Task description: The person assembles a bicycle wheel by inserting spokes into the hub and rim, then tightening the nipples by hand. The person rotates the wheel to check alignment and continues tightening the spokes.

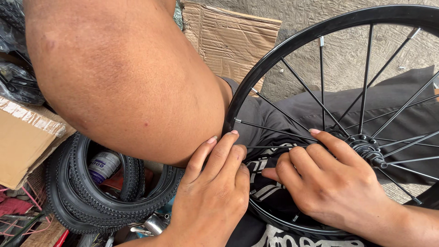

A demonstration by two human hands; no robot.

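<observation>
A black bicycle wheel rim (320, 27) with thin silver spokes stands upright across my lap, its hub (366, 148) at the right. My left hand (210, 192) presses against the inner rim at its left side, fingers closed together on the rim end of a spoke (274, 146). The same spoke runs to my right hand (334, 183), which sits just left of the hub and pinches it between thumb and fingers. My bare knee (123, 77) fills the upper left, touching the rim and my left fingertips.
Several knobby black tyres (73, 201) lie stacked at lower left with a small can (104, 165) inside. Cardboard pieces lie at the left (23, 142) and top centre (228, 41). Concrete floor (388, 50) shows behind the wheel. Pink wire (27, 196) sits at the lower left edge.
</observation>
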